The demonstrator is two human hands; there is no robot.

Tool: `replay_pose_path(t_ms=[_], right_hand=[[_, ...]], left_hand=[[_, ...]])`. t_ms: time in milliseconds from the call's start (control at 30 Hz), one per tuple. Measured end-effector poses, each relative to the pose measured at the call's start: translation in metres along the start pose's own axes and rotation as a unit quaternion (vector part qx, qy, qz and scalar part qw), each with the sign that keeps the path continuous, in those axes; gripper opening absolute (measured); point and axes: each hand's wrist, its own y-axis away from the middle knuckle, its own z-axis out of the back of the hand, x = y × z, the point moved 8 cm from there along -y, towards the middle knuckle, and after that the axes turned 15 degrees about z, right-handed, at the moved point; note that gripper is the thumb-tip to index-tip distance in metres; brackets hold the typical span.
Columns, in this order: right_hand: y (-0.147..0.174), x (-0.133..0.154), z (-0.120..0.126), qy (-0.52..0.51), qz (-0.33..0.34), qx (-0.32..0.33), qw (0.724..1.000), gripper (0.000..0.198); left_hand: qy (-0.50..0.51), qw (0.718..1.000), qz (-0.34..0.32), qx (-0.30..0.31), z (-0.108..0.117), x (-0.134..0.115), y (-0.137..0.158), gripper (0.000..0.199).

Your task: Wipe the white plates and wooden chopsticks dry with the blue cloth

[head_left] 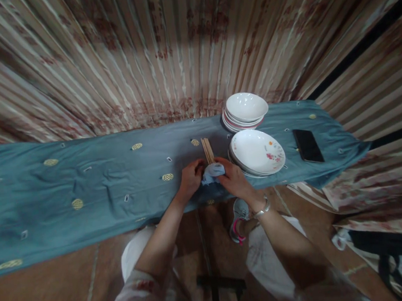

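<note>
Both hands meet over the near edge of the cloth-covered table (112, 176). Between them is a crumpled pale blue cloth (212, 172). My right hand (234, 178) is closed on the cloth's right side, beside the stack of plates. My left hand (191, 178) is curled at its left side, with the fingertips partly hidden. A small bundle of wooden chopsticks (207, 150) points away from me, its near ends at the cloth and between my hands. Whether the cloth wraps those ends or only touches them, I cannot tell.
Right of my hands stands a stack of flowered plates (257, 151), and behind it a stack of white bowls (247, 107). A black phone (308, 146) lies farther right. A pleated curtain (179, 55) hangs along the table's far side.
</note>
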Motion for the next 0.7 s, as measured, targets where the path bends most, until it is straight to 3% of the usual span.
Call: replay_pose_path(t_ms=[167, 400, 700], right_hand=[[-0.005, 0.011, -0.006, -0.042, 0.023, 0.004, 0.999, 0.035], [-0.015, 0.018, -0.030, -0.096, 0.035, 0.030, 0.994, 0.033], [-0.027, 0.022, -0.064, -0.059, 0.030, 0.043, 0.997, 0.031]], left_hand=[[0.037, 0.999, 0.025, -0.021, 0.019, 0.007, 0.016, 0.025], [0.086, 0.994, 0.064, -0.006, 0.035, 0.015, 0.034, 0.034], [0.167, 0.982, 0.087, 0.008, 0.048, 0.032, 0.047, 0.046]])
